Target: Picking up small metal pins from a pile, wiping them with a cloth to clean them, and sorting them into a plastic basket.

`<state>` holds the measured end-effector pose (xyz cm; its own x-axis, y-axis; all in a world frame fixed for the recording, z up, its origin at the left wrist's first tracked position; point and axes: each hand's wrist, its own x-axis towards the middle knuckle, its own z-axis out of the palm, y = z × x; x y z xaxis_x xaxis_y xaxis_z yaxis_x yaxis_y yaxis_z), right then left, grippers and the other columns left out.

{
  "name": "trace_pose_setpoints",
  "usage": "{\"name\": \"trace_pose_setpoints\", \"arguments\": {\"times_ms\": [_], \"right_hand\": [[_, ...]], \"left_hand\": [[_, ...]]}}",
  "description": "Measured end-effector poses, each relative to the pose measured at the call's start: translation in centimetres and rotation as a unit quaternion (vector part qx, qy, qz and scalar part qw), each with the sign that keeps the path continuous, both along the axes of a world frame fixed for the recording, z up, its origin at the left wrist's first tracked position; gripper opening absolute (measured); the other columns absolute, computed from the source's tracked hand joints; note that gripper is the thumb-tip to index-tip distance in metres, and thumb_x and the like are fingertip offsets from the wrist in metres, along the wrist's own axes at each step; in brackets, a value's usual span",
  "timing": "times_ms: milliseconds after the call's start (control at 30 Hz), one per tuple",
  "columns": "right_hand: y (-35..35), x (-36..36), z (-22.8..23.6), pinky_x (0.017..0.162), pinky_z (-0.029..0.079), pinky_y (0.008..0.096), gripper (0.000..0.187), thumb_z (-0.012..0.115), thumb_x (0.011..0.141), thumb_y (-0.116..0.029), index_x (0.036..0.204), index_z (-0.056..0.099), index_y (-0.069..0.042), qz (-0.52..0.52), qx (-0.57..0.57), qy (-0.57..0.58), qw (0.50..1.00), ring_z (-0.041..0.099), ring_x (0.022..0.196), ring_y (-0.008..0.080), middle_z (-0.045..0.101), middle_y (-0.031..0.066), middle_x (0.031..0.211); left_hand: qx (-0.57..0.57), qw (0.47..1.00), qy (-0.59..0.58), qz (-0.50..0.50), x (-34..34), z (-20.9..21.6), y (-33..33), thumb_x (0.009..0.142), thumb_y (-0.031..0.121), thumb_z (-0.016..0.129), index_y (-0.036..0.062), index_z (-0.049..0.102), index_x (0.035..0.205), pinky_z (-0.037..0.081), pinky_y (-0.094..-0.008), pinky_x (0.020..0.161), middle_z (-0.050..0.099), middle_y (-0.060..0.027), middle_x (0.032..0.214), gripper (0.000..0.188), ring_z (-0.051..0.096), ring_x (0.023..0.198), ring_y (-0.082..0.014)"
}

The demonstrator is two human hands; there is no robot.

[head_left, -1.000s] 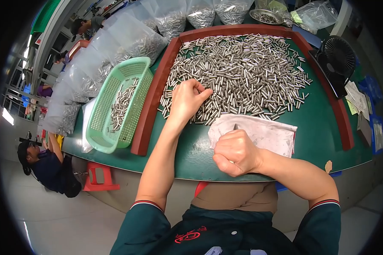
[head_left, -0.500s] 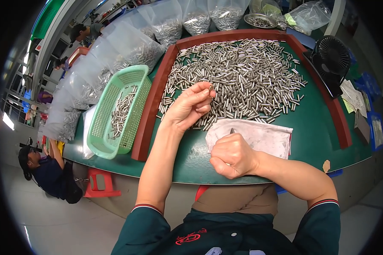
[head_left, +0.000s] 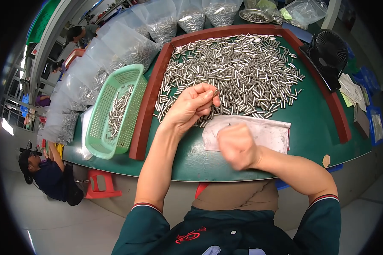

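Observation:
My left hand (head_left: 193, 104) is raised over the near edge of a spread of short silvery metal pins (head_left: 242, 72). Its thumb and fingertips pinch one small metal pin (head_left: 217, 92), largely covered by the fingers. Closed into a fist, my right hand (head_left: 237, 146) is blurred by motion above a stained whitish cloth (head_left: 270, 134). A small dark tip shows at the top of the fist; the rest of what it grips is hidden. The cloth lies flat on the green tabletop (head_left: 187, 163), just in front of the pins.
Red-brown rails (head_left: 147, 114) border the pins on three sides. Left of them stands a pale green basket (head_left: 98, 146) holding more pins. Clear bags of pins (head_left: 161, 27) line the far and left sides. A black fan (head_left: 327, 53) stands right. A co-worker (head_left: 47, 174) sits far left.
My right fist has moved slightly up and right and is now blurred. My left hand stays nearly in place, still pinching, its fingertips shifted a little to the right. The view has shifted slightly.

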<state>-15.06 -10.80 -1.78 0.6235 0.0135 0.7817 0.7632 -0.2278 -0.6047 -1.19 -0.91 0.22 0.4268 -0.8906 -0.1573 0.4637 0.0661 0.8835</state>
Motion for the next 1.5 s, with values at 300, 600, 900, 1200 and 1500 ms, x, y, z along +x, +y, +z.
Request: {"name": "trace_pose_setpoints", "arguments": {"times_ms": [300,600,900,1200,1500], "right_hand": [[-5.9,1.5,4.6,0.035,0.015,0.0238,0.032,0.032,0.082,-0.017,0.052,0.026,-0.011,-0.046,0.509,0.107,0.853,0.017,0.037,0.0073,0.023,-0.0010,0.041],[-4.3,1.6,2.7,0.034,0.015,0.0234,0.034,0.037,0.081,-0.021,0.050,0.028,-0.013,-0.039,0.543,0.268,0.795,0.018,0.035,0.0060,0.027,-0.0028,0.041],[-4.4,1.5,2.3,0.034,0.016,0.0232,0.034,0.038,0.081,-0.023,0.050,0.029,-0.012,-0.042,0.546,0.272,0.791,0.019,0.035,0.0061,0.027,-0.0029,0.042],[-4.2,1.4,2.4,0.035,0.018,0.0228,0.032,0.039,0.079,-0.022,0.050,0.030,-0.012,-0.025,0.531,0.279,0.800,0.021,0.037,0.0058,0.028,-0.0030,0.043],[-3.7,1.3,2.0,0.036,0.019,0.0229,0.033,0.037,0.080,-0.019,0.049,0.029,-0.009,-0.043,0.505,0.256,0.823,0.024,0.038,0.0062,0.029,-0.0019,0.043]], "left_hand": [[0.167,0.847,-0.505,0.015,-5.6,0.4,-1.4,0.082,0.005,0.050,-0.0036,0.053,0.082,0.042,-0.0229,0.054,0.055,-0.0043,0.061,0.009,0.051,0.057,-0.0090],[0.179,0.758,-0.627,0.010,-5.8,-1.1,-1.4,0.077,0.008,0.056,-0.0013,0.052,0.077,0.043,-0.0344,0.052,0.057,-0.0147,0.064,0.010,0.056,0.056,-0.0283],[0.190,0.769,-0.611,0.001,-5.8,-1.0,-1.7,0.076,0.008,0.057,-0.0021,0.053,0.076,0.042,-0.0314,0.050,0.057,-0.0132,0.062,0.011,0.055,0.052,-0.0243],[0.191,0.771,-0.607,0.020,-6.0,-1.0,-1.8,0.072,0.004,0.058,-0.0016,0.052,0.071,0.042,-0.0386,0.052,0.055,-0.0169,0.060,0.008,0.055,0.057,-0.0333],[0.186,0.769,-0.611,0.021,-6.0,-1.2,-1.8,0.071,0.004,0.059,-0.0014,0.052,0.068,0.042,-0.0386,0.051,0.055,-0.0164,0.058,0.009,0.055,0.056,-0.0326]]}}
